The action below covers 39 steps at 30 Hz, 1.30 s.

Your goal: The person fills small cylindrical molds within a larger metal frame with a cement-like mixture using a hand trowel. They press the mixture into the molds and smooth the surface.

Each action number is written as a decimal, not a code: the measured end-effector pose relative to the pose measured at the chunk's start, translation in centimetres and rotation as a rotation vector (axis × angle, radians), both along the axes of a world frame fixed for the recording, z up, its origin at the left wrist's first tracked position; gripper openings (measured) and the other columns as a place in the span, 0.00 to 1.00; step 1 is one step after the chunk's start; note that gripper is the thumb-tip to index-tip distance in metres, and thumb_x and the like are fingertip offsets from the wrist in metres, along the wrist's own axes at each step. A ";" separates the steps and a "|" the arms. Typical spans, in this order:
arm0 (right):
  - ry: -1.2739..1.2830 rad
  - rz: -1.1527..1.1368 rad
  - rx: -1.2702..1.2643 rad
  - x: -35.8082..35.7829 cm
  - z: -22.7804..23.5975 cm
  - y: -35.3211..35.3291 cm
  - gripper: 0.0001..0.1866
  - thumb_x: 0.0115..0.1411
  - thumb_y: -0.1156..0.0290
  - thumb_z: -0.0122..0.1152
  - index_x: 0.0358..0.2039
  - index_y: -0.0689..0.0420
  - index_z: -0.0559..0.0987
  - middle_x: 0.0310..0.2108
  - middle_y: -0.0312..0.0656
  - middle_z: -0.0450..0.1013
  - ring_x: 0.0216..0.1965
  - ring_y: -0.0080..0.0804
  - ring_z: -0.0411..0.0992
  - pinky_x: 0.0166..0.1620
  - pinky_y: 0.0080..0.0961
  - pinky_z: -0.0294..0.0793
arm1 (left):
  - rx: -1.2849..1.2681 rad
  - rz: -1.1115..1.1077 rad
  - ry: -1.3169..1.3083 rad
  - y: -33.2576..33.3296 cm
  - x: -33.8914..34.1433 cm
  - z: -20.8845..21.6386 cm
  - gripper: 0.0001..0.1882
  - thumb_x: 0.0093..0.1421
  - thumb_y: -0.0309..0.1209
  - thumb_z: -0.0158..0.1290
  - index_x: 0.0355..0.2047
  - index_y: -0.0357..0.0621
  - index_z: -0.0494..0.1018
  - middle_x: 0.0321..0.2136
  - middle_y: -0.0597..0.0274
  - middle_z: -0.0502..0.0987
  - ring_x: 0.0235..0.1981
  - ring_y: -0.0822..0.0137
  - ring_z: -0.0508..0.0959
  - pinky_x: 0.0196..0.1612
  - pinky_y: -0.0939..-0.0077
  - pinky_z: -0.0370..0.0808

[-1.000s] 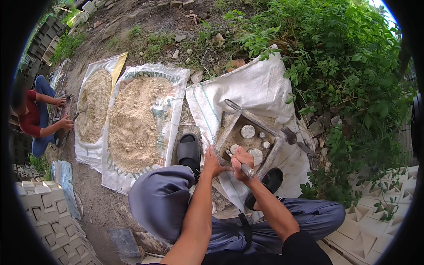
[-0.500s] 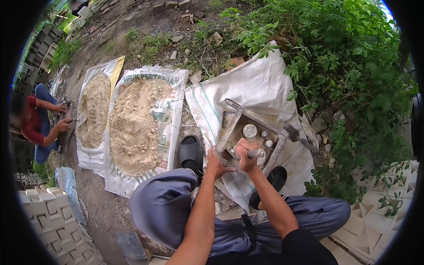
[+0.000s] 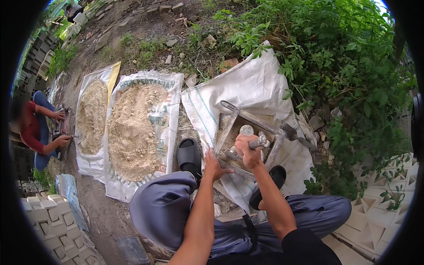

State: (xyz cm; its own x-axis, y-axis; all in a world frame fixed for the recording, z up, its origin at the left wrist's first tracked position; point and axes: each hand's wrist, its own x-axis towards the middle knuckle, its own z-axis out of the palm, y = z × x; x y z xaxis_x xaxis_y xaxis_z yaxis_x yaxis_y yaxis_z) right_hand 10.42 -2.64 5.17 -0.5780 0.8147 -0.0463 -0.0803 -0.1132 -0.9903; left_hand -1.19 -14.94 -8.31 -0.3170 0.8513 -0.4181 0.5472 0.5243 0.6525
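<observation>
A square mould frame [image 3: 280,143], coated in pale powder and fitted with a loop handle [image 3: 229,105], sits on a white woven sack [image 3: 247,79] between my feet. Inside are powdery material and several round metal pieces, one a large disc [image 3: 247,130]. My right hand [image 3: 248,152] is closed around a thick metal rod [image 3: 258,141] over the frame; its lower end is hidden behind my fist. My left hand [image 3: 215,165] lies against the frame's near left corner, fingers stretched and thumb apart.
A trowel [image 3: 295,134] lies at the frame's right. Sand-coloured powder [image 3: 137,128] covers two sacks on the left. Beyond them sits a co-worker in a red shirt [image 3: 30,132]. Leafy plants [image 3: 349,75] crowd the right; pale patterned blocks [image 3: 55,223] are stacked at lower left.
My right hand has shifted a little up within the frame, and the rod's end has tilted upward. My left hand stays at the corner. The view has turned slightly.
</observation>
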 end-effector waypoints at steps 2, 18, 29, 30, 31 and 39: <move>-0.008 0.024 0.211 0.0 -2.1 -0.8 0.16 0.55 0.74 0.50 0.12 0.63 0.64 0.12 0.39 0.59 0.17 0.30 0.56 0.23 0.28 0.55 | 0.050 -0.006 -0.003 0.1 0.4 -0.4 0.75 0.24 0.48 0.77 0.64 0.30 0.40 0.63 0.37 0.48 0.66 0.42 0.50 0.67 0.57 0.54; -0.070 -0.018 0.234 -0.5 -0.6 -1.6 0.17 0.56 0.72 0.50 0.12 0.61 0.63 0.12 0.38 0.59 0.19 0.29 0.55 0.26 0.30 0.57 | 0.022 -0.002 -0.025 0.2 0.4 -1.0 0.75 0.24 0.49 0.76 0.64 0.28 0.41 0.63 0.36 0.47 0.65 0.41 0.50 0.67 0.56 0.52; -0.021 0.000 0.095 -1.2 -2.0 -2.1 0.09 0.57 0.74 0.55 0.21 0.63 0.74 0.20 0.45 0.71 0.24 0.32 0.68 0.34 0.35 0.66 | 0.129 -0.101 0.130 -0.4 0.0 -3.8 0.76 0.25 0.49 0.76 0.64 0.25 0.39 0.64 0.34 0.46 0.66 0.41 0.48 0.67 0.57 0.52; -0.084 0.098 0.292 -0.7 -3.3 -1.3 0.09 0.57 0.74 0.55 0.21 0.63 0.74 0.19 0.43 0.70 0.24 0.32 0.68 0.35 0.34 0.66 | 0.088 -0.092 0.084 0.0 0.3 -3.6 0.75 0.25 0.48 0.76 0.64 0.26 0.39 0.64 0.34 0.46 0.66 0.41 0.48 0.68 0.57 0.52; -0.149 0.201 0.484 -0.3 -4.0 -0.7 0.09 0.57 0.75 0.54 0.21 0.63 0.74 0.19 0.42 0.69 0.25 0.32 0.68 0.36 0.34 0.66 | 0.093 -0.099 0.078 0.4 0.6 -3.1 0.75 0.25 0.48 0.76 0.64 0.26 0.39 0.64 0.34 0.46 0.66 0.41 0.48 0.68 0.57 0.52; -0.072 -0.021 0.470 1.2 -3.3 -2.3 0.19 0.56 0.72 0.51 0.10 0.62 0.63 0.12 0.33 0.59 0.15 0.22 0.53 0.22 0.26 0.54 | 0.091 -0.025 -0.009 0.9 0.6 -1.1 0.74 0.25 0.48 0.76 0.63 0.28 0.41 0.63 0.36 0.47 0.66 0.41 0.49 0.67 0.56 0.52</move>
